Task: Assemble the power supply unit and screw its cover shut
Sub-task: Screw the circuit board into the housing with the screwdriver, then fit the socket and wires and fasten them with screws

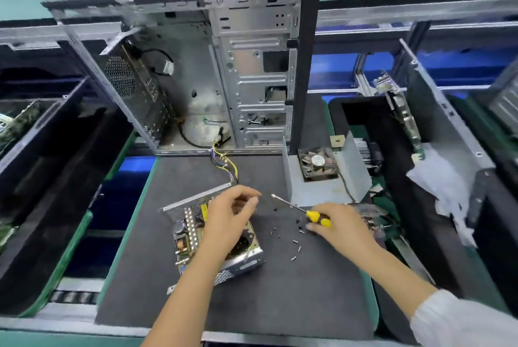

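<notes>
You've got an open computer case [224,66] standing at the back of the dark mat [280,290]. Black bins [42,178] sit on both sides, and circuit boards [403,111] lean in the right one.

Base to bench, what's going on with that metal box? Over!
Left hand over the open power supply, fingers curled. Right hand holds the screwdriver. Cover off, standing behind. Loose screws scattered on the mat.
</notes>
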Demonstrator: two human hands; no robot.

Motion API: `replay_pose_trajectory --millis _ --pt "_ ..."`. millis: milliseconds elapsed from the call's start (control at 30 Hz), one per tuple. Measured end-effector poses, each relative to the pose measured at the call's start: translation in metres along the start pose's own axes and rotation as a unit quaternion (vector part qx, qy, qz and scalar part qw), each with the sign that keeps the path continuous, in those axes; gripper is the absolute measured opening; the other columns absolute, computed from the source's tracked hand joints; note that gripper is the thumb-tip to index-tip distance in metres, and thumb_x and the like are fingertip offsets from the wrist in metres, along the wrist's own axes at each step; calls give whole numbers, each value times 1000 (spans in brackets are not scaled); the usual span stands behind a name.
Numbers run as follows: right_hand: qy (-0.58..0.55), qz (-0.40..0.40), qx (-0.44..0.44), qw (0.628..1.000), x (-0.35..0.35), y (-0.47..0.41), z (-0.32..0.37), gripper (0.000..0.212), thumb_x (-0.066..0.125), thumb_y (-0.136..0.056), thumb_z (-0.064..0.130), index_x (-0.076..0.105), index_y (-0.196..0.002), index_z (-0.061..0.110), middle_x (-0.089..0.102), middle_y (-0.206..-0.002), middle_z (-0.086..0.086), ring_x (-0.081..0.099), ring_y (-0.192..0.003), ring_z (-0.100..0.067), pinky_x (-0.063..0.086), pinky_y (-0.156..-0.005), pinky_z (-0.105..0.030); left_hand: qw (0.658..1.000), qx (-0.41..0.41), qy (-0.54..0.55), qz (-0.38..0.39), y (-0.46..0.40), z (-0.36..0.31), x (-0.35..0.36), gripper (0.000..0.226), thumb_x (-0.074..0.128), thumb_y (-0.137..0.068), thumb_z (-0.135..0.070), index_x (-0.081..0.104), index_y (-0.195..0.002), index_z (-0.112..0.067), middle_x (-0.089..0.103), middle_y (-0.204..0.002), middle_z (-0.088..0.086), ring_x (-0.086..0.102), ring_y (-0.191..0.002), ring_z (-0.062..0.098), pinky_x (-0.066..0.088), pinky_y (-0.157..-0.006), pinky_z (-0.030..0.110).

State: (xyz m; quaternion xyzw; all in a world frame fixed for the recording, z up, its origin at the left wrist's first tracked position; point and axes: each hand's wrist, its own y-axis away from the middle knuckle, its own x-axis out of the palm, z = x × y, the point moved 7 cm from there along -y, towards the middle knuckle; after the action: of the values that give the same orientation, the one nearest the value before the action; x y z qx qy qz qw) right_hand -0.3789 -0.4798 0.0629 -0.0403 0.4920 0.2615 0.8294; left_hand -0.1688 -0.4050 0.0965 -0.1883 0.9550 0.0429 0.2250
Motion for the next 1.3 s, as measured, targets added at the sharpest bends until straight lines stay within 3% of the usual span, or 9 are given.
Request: replay_pose_trajectory --millis 67,300,433,600,733,833,1000,1133,1300 --pt "2 -6 -8 1000 6 -6 0 21 67 -84 33 54 -76 19 55 -81 3 52 -81 -20 44 -71 -36 1000 -14 7 -3 0 1 -1 14 64 -91 -6 71 -89 -18 69 -77 -5 64 -78 18 55 -70 29" --pt "22 -35 -22 999 13 -10 -5 25 59 -90 36 44 -76 22 47 -80 7 45 -77 -16 34 -61 -31 1000 -3 -21 12 3 -4 2 17 64 -91 -9 71 -87 -24 69 -78 -10 62 -77 9 47 -69 11" --pt "-114 -75 -66 988 -10 5 20 14 64 -88 26 62 -79 15 62 -81 4 55 -77 -18 45 -71 -32 1000 6 -18 19 5 -12 0 16 66 -91 -11 71 -86 -26 69 -82 -17 59 -78 -2 42 -71 9" --pt "-229 -166 -141 949 -52 27 79 11 72 -80 28 66 -73 23 53 -69 6 51 -69 -14 40 -60 -19 997 69 -36 11 15 -44 8 25 54 -97 -35 69 -77 -31 68 -79 -20 62 -86 1 42 -88 33" --pt "-238 -197 -158 938 -63 28 99 19 73 -80 25 64 -64 17 51 -65 7 50 -64 -13 38 -58 -20 991 34 119 55 24 -60 20 49 40 -104 -35 62 -66 -13 61 -61 -13 54 -62 -4 41 -65 13" --pt "-237 -205 -165 935 -64 26 100 20 72 -79 27 66 -64 15 46 -62 12 46 -62 -8 34 -56 -16 970 -18 225 95 20 -54 21 39 48 -97 -33 67 -70 -13 63 -72 -1 59 -77 12 51 -85 31" --pt "-222 -210 -181 935 -59 23 108 13 71 -78 31 72 -71 20 45 -63 16 47 -61 -3 33 -55 -11 953 -54 273 117 15 -42 14 30 55 -93 -34 75 -78 -17 65 -71 1 60 -70 9 49 -64 21" --pt "-185 -149 -191 952 -49 17 115 16 77 -78 19 75 -89 31 54 -69 7 53 -65 -10 42 -56 -22 922 -121 355 97 16 -25 10 24 65 -89 -29 77 -72 -19 71 -72 1 64 -69 9 50 -58 21" --pt "-262 -63 -147 952 -44 12 111 25 64 -78 49 65 -102 45 64 -93 21 60 -90 0 47 -73 -12 845 -165 508 37 13 -16 -1 15 69 -85 -24 76 -77 -12 65 -75 4 63 -70 11 53 -61 22"
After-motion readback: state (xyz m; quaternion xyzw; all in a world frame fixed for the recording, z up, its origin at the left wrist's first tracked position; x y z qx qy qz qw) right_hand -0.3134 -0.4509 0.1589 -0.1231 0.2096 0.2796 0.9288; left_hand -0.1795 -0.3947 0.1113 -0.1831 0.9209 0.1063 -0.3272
